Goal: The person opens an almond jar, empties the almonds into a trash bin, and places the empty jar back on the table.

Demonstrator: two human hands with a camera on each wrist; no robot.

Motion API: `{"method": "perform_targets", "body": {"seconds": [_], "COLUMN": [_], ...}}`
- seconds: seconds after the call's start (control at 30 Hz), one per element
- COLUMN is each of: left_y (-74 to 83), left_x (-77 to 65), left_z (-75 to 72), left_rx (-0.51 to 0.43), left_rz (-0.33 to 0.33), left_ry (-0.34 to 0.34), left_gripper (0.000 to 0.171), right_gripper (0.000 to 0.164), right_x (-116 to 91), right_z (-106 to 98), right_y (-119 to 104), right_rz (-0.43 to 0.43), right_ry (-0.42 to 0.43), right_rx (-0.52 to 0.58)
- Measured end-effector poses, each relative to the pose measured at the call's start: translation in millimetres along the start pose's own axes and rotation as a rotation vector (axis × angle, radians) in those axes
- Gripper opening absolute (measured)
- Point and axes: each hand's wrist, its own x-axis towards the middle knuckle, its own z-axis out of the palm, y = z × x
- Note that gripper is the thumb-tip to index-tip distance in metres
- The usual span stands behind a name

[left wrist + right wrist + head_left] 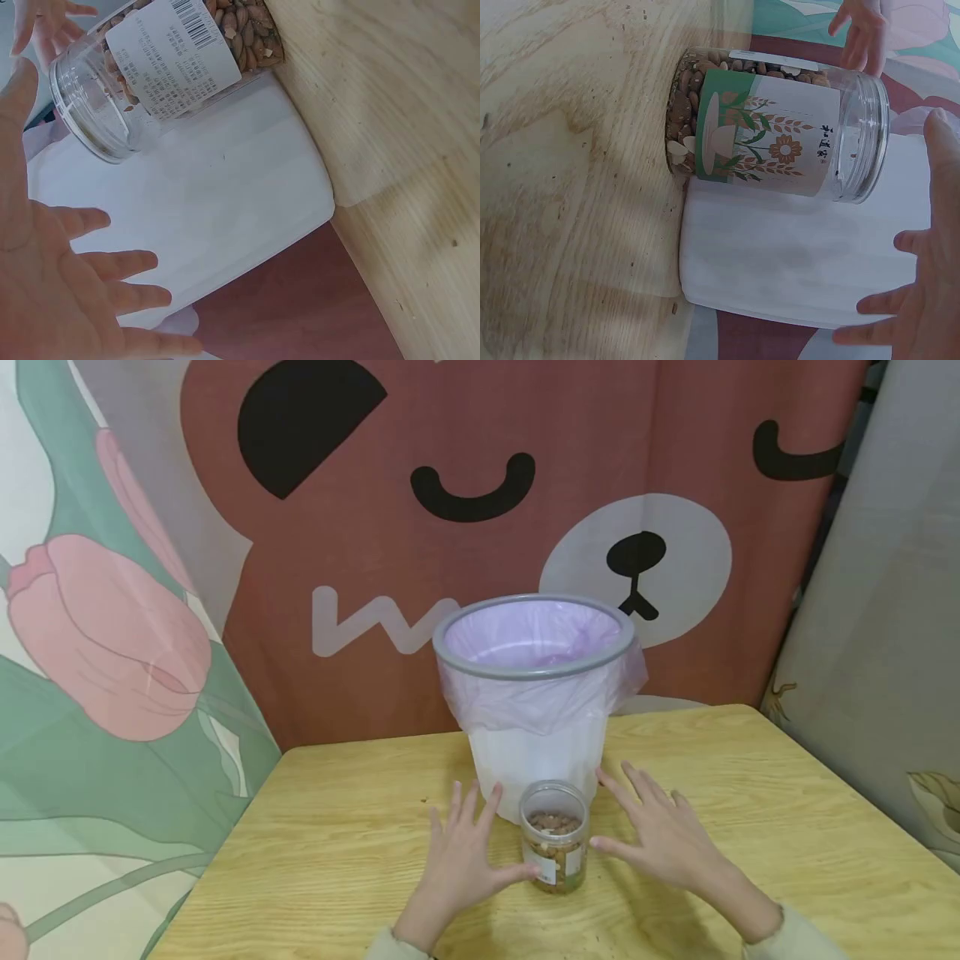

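Observation:
A clear plastic jar (555,852) of brown nuts, which look like almonds, stands upright on the table with no lid on it. In the left wrist view its white barcode label (172,60) shows; in the right wrist view, a green and white label (765,131) with printed leaves. On the jar's left is my left hand (461,852), fingers spread, the thumb tip overlapping the jar's side in the head view. My right hand (660,831) hovers to the right of the jar with spread fingers and a gap between thumb and jar. Neither hand grips anything.
Right behind the jar stands a white bin (540,752) with a grey rim and a thin purple bag (540,693) lining it and folded over the outside. The wooden table (337,843) reaches back to a curtain (360,552) with a bear print.

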Motion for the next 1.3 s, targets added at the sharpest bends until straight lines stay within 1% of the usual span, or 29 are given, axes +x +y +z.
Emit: {"method": "perform_targets", "body": {"seconds": [0.2, 0.4, 0.5, 0.67, 0.8, 0.93, 1.07, 1.23, 1.3], "left_y": [-1.8, -3.8, -4.5, -4.6, -3.5, -2.4, -0.6, 2.9, 4.3], "left_x": [-0.4, -1.4, -2.9, -5.0, -4.8, -3.7, -2.1, -0.9, -0.5], "left_z": [3.9, 9.2, 12.5, 17.3, 20.4, 22.3, 22.8, 23.6, 24.8], "left_rx": [-0.104, -0.166, -0.194, -0.23, -0.298, -0.405, -0.524, -0.629, -0.654], "left_rz": [0.047, 0.07, 0.082, 0.096, 0.064, 0.013, -0.043, -0.119, -0.133], "left_ry": [0.053, 0.069, 0.072, 0.074, 0.035, -0.027, -0.073, -0.09, -0.093], "left_gripper": [0.096, 0.09, 0.088, 0.086, 0.088, 0.09, 0.092, 0.093, 0.093], "right_gripper": [0.074, 0.071, 0.07, 0.068, 0.067, 0.067, 0.068, 0.072, 0.073], "right_x": [0.4, 2.5, 3.4, 3.7, 4.6, 6.5, 8.5, 10.7, 11.9], "right_z": [4.7, 8.8, 10.6, 13.3, 14.4, 15.0, 16.4, 17.8, 17.8], "right_y": [2.6, 3.4, 3.1, 1.5, 0.5, -1.0, -1.9, -3.2, -4.9], "right_rz": [-0.065, -0.111, -0.125, -0.12, -0.119, -0.11, -0.093, -0.093, -0.093], "right_ry": [0.058, 0.107, 0.103, 0.079, 0.09, 0.092, 0.077, 0.083, 0.086], "right_rx": [0.042, 0.078, 0.113, 0.193, 0.233, 0.272, 0.308, 0.297, 0.286]}}
